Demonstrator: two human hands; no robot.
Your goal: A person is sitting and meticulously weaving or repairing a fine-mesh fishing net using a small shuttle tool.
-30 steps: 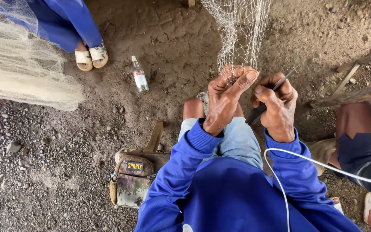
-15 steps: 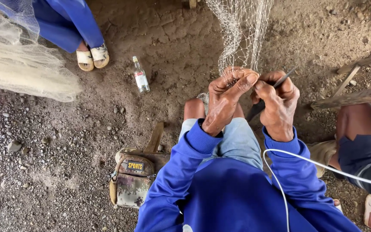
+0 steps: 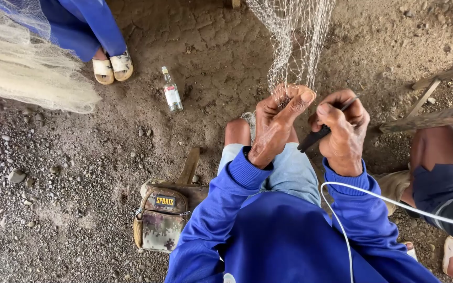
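A pale fishing net [image 3: 294,36] hangs down from the top of the view to my hands. My left hand [image 3: 276,123] pinches the net's lower meshes between thumb and fingers. Just to its right, my right hand [image 3: 342,128] grips a thin dark netting needle [image 3: 315,137] that slants from lower left to upper right through the fist. Both hands are held over my knees, which are clad in light blue shorts. Blue sleeves cover both my arms.
A small clear glass bottle [image 3: 171,91] stands on the dirt floor. A camouflage pouch [image 3: 161,220] lies by my left side. Another person's sandalled feet [image 3: 111,68] and heaped net [image 3: 22,68] are upper left. A second person's legs [image 3: 441,178] and a wooden stool [image 3: 441,99] are on the right.
My right hand has drawn slightly back from the left hand and tilted the needle. My left hand keeps its pinch on the net.
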